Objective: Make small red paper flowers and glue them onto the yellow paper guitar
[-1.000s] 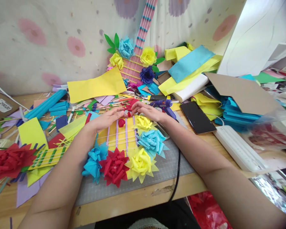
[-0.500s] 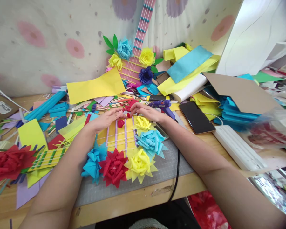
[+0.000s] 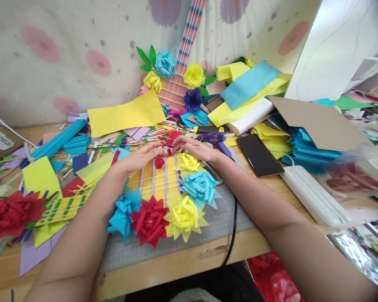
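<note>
A yellow paper guitar (image 3: pixel 159 184) with purple strips and white strings lies before me on a grey cutting mat (image 3: pixel 219 228). Red (image 3: pixel 150 222), yellow and blue paper flowers trim its near edge and right side. At its far end my left hand (image 3: pixel 144 156) reaches in from the left, fingers bent together against it. My right hand (image 3: pixel 190 147) meets it from the right, fingers curled down over the same end. Small red pieces (image 3: pixel 159 162) show just below the fingertips. What lies beneath the fingers is hidden.
A pink paper guitar (image 3: pixel 173 90) leans at the back. Behind my right hand lies a purple glue gun (image 3: pixel 216 138); a phone (image 3: pixel 260 155) and a white power strip (image 3: pixel 315 195) are to the right. Paper scraps and a smaller yellow guitar (image 3: pixel 61 209) lie left.
</note>
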Available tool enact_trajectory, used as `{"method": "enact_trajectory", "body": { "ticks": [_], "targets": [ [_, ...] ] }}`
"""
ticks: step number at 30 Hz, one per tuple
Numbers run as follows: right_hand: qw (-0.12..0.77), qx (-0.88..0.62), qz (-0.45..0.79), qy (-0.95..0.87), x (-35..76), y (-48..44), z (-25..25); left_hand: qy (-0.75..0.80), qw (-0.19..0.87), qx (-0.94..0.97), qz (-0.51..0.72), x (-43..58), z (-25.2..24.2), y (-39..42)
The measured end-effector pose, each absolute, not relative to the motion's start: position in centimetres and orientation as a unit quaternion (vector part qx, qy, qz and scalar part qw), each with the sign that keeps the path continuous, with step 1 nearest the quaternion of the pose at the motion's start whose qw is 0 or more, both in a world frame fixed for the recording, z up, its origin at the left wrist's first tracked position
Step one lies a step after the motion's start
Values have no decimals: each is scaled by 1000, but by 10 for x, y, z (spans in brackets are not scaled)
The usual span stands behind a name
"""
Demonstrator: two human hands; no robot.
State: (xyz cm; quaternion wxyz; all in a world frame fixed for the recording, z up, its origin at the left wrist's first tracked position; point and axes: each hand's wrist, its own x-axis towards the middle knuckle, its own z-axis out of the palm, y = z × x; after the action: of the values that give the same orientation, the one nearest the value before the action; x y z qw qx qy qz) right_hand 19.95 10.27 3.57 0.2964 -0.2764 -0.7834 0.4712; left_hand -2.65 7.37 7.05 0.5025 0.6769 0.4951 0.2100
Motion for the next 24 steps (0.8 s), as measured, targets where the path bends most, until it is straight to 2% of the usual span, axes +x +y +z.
{"method": "enact_trajectory", "body": {
  "ticks": [8,19,24],
  "targets": [
    [295,-289,465,-784,199,103,33,489,524,660,225,-30,66,74],
    [312,-306,518,-735,202,104,32,443,577,641,247,-35,62,79],
    [366,-345,511,-697,201,107,31,476,512,673,242,-41,75,79]
  ]
}}
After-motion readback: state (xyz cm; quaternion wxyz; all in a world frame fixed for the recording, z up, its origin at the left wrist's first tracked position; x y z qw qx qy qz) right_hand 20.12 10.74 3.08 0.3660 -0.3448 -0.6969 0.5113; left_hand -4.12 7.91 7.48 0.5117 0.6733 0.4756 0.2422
